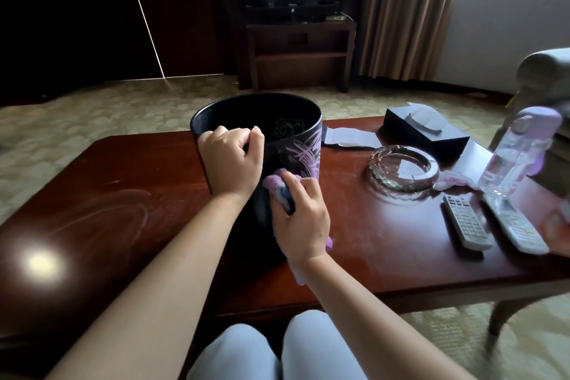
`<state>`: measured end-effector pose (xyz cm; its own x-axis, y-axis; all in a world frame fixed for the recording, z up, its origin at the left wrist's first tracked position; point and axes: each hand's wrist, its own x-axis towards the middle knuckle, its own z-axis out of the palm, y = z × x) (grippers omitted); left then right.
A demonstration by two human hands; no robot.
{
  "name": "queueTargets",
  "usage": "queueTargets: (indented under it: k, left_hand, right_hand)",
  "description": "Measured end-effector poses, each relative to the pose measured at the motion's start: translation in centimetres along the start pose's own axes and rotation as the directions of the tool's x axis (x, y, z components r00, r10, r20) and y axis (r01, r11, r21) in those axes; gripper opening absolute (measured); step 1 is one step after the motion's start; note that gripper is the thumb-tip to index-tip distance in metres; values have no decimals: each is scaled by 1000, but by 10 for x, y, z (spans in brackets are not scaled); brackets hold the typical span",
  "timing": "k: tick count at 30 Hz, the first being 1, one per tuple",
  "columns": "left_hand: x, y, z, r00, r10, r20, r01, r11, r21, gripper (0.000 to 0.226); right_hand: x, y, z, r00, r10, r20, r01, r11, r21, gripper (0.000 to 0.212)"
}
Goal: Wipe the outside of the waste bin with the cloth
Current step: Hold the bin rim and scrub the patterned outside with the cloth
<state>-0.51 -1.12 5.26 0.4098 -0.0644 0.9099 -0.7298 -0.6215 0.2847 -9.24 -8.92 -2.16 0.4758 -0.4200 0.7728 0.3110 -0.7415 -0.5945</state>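
Bin [296, 145] (dark crumpled stuff inside) gripped; cloth [279, 185] pressed against it.

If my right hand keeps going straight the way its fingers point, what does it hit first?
The right hand already presses the cloth against the waste bin, so it meets the bin's side wall at once. Depth is hard to judge.

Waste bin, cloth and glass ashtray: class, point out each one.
Waste bin [303, 145], head view, patterned outer wall.
Cloth [274, 183], head view, pink upper fold.
Glass ashtray [428, 170], head view, right rim.
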Motion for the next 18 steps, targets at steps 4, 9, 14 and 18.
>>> queueTargets:
  k: [4, 9, 14, 18]
  left_hand:
    - [0, 1, -1, 998, -63, 9, 63, 998, -18, 47]
    - [3, 10, -12, 980, -194, 37, 197, 963, -182, 55]
    - [5, 9, -14, 977, -210, 43, 215, 948, -235, 54]
    - [4, 11, -14, 971, -234, 51, 240, 943, -231, 48]
  right_hand:
    - [25, -11, -1, 998, 19, -61, -18, 1000, 18, 34]
    - [8, -2, 1, 1000, 9, -9, -10, 1000, -29, 34]
    - [29, -14, -2, 996, 26, -83, -27, 1000, -15, 33]
    - [32, -11, 0, 994, 36, -99, -38, 999, -17, 32]
